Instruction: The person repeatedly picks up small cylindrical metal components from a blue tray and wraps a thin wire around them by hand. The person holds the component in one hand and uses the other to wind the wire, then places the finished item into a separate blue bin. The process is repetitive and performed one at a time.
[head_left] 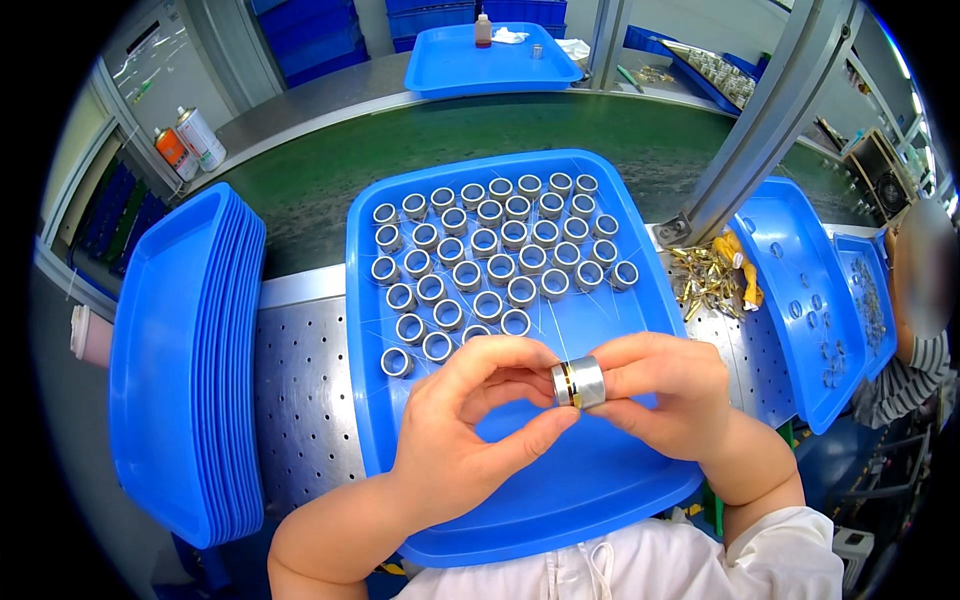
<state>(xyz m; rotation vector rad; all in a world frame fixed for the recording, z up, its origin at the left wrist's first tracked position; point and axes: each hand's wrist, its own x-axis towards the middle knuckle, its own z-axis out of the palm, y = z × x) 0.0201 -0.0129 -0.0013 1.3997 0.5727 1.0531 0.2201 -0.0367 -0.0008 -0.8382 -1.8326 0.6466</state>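
Note:
Between my two hands, over the front half of a blue tray [540,540], is a short silver metal cylinder [590,380] with a gold-coloured band near its left end. My left hand [470,410] pinches the banded end between thumb and fingers. From the other side, the fingertips of my right hand [665,385] close on the plain silver end. Rows of short metal rings [500,267] stand upright in the tray's far half, their open tops showing. Thin pale strands lie among them.
Left of the tray stands a stack of blue trays [185,370]. Small brass parts [708,280] lie in a heap by a metal post [765,130]. Further right, another blue tray [800,300] holds thin rings, near a person's striped sleeve [915,380]. A green conveyor belt [310,220] runs behind.

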